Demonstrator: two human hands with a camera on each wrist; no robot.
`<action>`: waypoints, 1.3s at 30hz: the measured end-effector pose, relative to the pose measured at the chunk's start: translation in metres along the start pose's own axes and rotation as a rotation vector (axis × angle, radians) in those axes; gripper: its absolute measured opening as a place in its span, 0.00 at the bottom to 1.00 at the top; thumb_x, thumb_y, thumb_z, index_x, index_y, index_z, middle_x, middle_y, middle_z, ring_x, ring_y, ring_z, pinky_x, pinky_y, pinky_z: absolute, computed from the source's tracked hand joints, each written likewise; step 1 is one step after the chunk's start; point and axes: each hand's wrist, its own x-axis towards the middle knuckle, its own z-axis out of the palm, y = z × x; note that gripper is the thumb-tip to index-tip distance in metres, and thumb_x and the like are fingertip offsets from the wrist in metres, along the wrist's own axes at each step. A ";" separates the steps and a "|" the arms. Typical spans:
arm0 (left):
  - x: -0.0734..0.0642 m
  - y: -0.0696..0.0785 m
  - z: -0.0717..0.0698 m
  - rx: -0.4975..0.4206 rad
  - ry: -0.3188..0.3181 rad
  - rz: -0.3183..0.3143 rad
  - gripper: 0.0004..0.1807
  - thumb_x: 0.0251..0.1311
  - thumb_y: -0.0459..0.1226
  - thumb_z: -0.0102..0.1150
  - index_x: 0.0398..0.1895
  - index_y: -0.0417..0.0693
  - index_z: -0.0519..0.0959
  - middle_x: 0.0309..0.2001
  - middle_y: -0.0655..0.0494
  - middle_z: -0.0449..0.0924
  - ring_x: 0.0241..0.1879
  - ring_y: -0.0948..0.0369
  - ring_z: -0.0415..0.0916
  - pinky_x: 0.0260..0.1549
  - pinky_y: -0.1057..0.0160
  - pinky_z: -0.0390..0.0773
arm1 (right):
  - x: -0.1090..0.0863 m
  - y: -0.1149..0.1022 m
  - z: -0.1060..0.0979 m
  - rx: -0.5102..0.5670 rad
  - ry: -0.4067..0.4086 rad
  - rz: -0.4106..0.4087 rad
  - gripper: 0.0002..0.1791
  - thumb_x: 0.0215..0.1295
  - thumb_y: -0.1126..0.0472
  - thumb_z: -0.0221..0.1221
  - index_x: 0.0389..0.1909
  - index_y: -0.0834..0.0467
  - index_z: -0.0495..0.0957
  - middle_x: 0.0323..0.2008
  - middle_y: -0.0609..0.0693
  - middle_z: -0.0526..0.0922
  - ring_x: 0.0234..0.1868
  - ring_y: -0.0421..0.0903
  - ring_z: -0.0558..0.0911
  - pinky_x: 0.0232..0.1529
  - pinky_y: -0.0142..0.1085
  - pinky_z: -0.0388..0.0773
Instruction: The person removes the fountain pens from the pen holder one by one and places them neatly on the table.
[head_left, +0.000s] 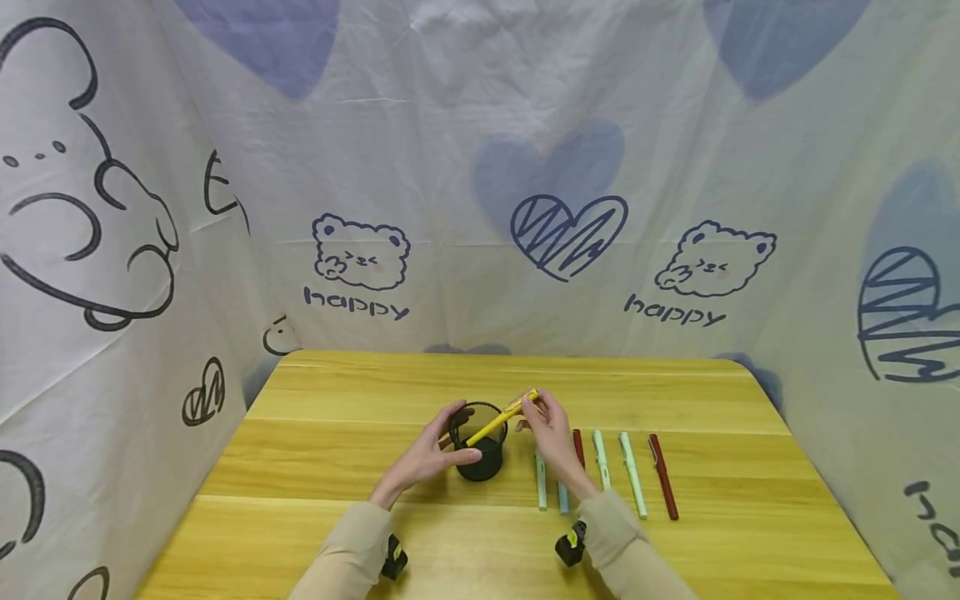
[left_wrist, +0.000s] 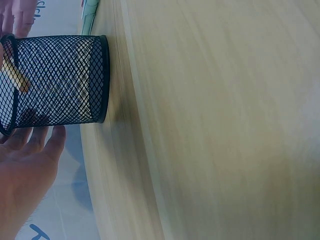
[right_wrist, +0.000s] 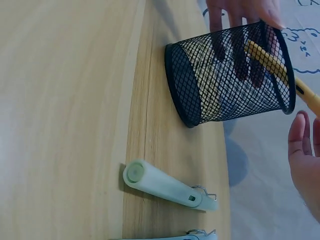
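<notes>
A black mesh pen holder (head_left: 481,463) stands on the wooden table. My left hand (head_left: 429,457) grips it from the left, the thumb on the near side and the fingers behind the mesh. Between the thumb and fingers of my right hand (head_left: 551,435) is a yellow pen (head_left: 497,425), pinched near its upper end. The pen slants down to the left, and its lower end is inside the pen holder, visible through the mesh (right_wrist: 220,75) in the right wrist view. That end sits above the holder's base.
Right of the holder lies a row of pens: a light green pen (head_left: 542,485), a blue pen (head_left: 562,498), a dark red pen (head_left: 578,447) partly behind my right hand, two more light green pens (head_left: 633,475) and another dark red pen (head_left: 663,478). A printed curtain (head_left: 450,275) surrounds the table.
</notes>
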 end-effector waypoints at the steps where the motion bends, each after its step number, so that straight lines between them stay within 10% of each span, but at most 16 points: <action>1: 0.000 0.000 0.000 -0.002 0.000 0.001 0.49 0.61 0.38 0.70 0.80 0.46 0.50 0.78 0.42 0.58 0.79 0.42 0.51 0.75 0.35 0.54 | -0.001 -0.001 0.000 0.034 0.004 -0.002 0.18 0.80 0.61 0.47 0.56 0.74 0.67 0.50 0.66 0.78 0.43 0.38 0.83 0.39 0.30 0.84; 20: 0.001 -0.001 -0.002 0.009 -0.008 0.009 0.49 0.62 0.39 0.69 0.80 0.48 0.49 0.78 0.43 0.58 0.79 0.43 0.50 0.75 0.34 0.54 | -0.013 -0.011 -0.015 0.391 0.039 0.044 0.11 0.83 0.57 0.38 0.54 0.60 0.58 0.45 0.50 0.76 0.47 0.49 0.89 0.49 0.38 0.88; 39: 0.000 -0.002 -0.002 0.003 -0.015 0.017 0.50 0.62 0.39 0.69 0.80 0.47 0.49 0.78 0.43 0.58 0.79 0.43 0.49 0.76 0.36 0.53 | -0.030 -0.021 -0.067 0.323 -0.073 0.028 0.17 0.79 0.66 0.47 0.63 0.53 0.58 0.47 0.46 0.73 0.43 0.41 0.86 0.38 0.30 0.84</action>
